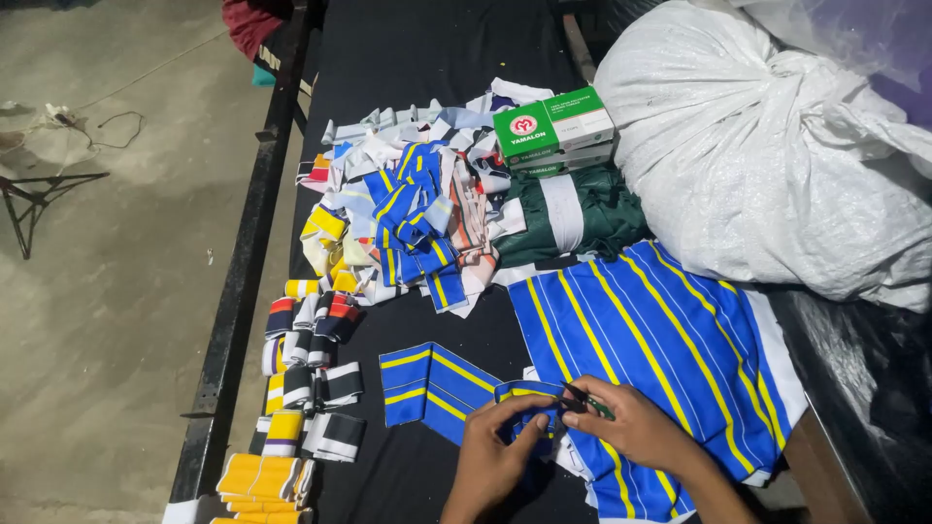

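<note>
While the blue-and-yellow striped strip (524, 400) is pinched in the left hand (495, 448) at the table's near edge, small snips (587, 400) are gripped closed in the right hand (636, 425), touching the strip. Easy slip here tbh: blades so close to fingertips could nick them, or the striped garment (660, 340) underneath gets cut too.

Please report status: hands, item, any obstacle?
Left hand pinching blue-yellow striped collar strip. Right hand holding small snips at it. Scrap pile lies apart.
</note>
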